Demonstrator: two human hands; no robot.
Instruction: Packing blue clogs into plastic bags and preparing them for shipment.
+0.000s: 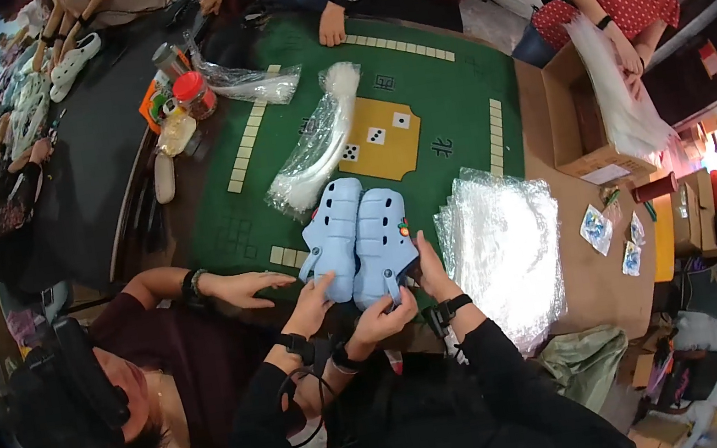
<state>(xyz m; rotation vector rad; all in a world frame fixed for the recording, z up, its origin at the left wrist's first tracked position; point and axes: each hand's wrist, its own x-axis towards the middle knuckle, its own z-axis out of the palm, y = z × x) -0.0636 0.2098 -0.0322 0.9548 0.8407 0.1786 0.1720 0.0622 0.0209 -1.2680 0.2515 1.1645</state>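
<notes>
A pair of light blue foam clogs [338, 232] sits side by side in front of me, over the near edge of the green mat. They have dark slots, heel straps toward me and a small colourful charm on the right one. My left hand [308, 308] is closed on the left clog's heel end. My right hand [433, 270] grips the outer side of the right clog. Another person's hand [384, 320] touches the right clog's heel strap from below, and that person's other hand [249, 287] hovers open at the left.
Clear plastic bags [501, 249] are stacked right of the clogs. A bagged white bundle [323, 141] lies beyond on the green mat [430, 111]. A red-lidded jar [193, 96] stands at the left and an open carton [574, 113] at the right. Other people sit around.
</notes>
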